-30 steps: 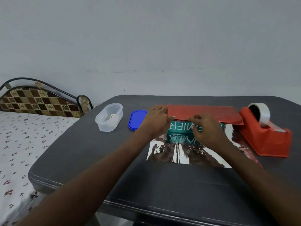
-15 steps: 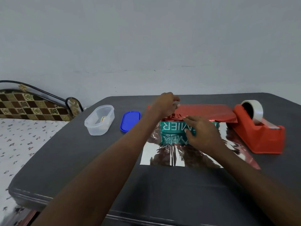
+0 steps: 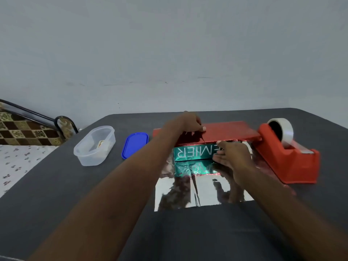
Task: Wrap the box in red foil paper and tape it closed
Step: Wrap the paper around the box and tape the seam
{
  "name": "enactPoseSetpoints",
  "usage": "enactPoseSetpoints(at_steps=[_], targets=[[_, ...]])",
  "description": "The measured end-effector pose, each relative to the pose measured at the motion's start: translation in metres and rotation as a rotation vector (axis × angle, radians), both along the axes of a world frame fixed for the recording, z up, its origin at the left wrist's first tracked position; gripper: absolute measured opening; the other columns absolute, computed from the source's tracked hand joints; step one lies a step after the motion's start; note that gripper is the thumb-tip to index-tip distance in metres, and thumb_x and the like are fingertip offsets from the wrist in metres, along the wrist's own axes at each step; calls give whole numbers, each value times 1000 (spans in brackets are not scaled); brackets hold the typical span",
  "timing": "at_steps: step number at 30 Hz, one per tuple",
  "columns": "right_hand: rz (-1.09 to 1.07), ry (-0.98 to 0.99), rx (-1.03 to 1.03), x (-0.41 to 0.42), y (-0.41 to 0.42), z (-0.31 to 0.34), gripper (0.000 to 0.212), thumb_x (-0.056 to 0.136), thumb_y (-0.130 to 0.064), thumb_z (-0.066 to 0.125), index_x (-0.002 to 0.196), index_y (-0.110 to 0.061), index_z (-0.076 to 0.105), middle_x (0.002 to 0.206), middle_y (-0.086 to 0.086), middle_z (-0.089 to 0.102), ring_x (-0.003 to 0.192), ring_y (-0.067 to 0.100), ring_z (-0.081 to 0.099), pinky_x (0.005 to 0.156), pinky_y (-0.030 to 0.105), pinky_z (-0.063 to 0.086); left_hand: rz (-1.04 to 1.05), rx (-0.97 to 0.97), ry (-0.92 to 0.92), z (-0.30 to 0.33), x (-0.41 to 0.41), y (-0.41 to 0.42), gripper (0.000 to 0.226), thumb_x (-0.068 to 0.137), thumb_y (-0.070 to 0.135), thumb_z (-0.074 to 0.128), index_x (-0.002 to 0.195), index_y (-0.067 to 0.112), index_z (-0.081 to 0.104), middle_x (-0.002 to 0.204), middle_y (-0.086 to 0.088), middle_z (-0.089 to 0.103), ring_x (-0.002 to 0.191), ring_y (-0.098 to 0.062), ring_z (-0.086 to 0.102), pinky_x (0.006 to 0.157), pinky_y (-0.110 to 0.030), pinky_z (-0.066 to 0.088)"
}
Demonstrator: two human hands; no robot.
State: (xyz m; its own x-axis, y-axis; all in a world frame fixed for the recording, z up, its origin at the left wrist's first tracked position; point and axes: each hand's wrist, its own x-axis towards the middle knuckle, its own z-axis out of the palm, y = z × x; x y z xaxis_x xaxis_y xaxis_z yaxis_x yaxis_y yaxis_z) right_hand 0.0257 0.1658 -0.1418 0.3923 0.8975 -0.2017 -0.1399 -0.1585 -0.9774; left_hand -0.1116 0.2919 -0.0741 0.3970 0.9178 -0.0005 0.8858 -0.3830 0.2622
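Dark grey table (image 3: pixel 56 185) against a pale wall; green box (image 3: pixel 194 153) with white lettering lies near the far middle of the table, on a sheet of red foil paper (image 3: pixel 226 129) spread silver side up; the near part of the sheet lies flat toward the person, mirroring the box and the arms; the far part is folded up and over the box top, red side showing.

Left hand (image 3: pixel 188 123) reaches over the box, fingers curled, pinching the folded foil edge on the top; right hand (image 3: pixel 232 156) lies at the box's right front, fingers fairly straight and pressed flat against the box face, gripping nothing.

Red tape dispenser (image 3: pixel 288 162) with a clear tape roll (image 3: pixel 283 131) stands just right of the foil, touching its far right corner; blue lid (image 3: pixel 134 145) lies just left of the box; clear plastic container (image 3: pixel 95 146) sits further left, apart from the lid; patterned bed (image 3: pixel 17 157) beyond the table's left edge.
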Motion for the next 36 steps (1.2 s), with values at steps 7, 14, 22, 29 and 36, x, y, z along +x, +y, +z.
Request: enactPoseSetpoints(at_steps=[7, 14, 22, 29, 36], targets=[[76, 51, 7, -11, 28, 10, 22, 90, -22, 73, 100, -8, 59, 99, 14, 62, 89, 31, 69, 61, 34, 60, 134, -156, -67, -4, -33, 10, 51, 87, 55, 66, 101, 6, 71, 103, -12, 71, 89, -23, 62, 80, -31, 45], [278, -155, -70, -15, 66, 28, 14, 86, -1, 61, 100, 2, 62, 92, 18, 64, 72, 25, 62, 68, 36, 56, 300, -299, -206, 8, -63, -13, 36, 89, 38, 72, 90, 6, 56, 80, -10, 62, 64, -20, 63, 57, -30, 55], [720, -409, -241, 11, 80, 53, 6, 87, -9, 49, 88, -10, 55, 86, 10, 51, 72, 23, 49, 65, 32, 42, 295, -477, -68, 35, -73, -53, 49, 103, 42, 45, 86, 2, 66, 73, -10, 71, 56, -16, 67, 52, -20, 54], [910, -563, -290, 9, 70, 67, 39, 90, 1, 36, 118, -4, 63, 102, 15, 66, 94, 27, 58, 83, 38, 50, 41, 105, 18, 20, -58, -43, 30, 99, 29, 54, 116, 9, 67, 112, -7, 69, 106, -23, 62, 85, -28, 43], [1030, -729, -383, 5, 60, 75, 48, 65, 0, 38, 106, 2, 64, 98, 20, 56, 78, 25, 55, 67, 30, 48, 27, -64, -64, -15, -56, -45, 51, 97, 40, 57, 55, 14, 44, 57, 0, 41, 53, -15, 38, 56, -29, 31]])
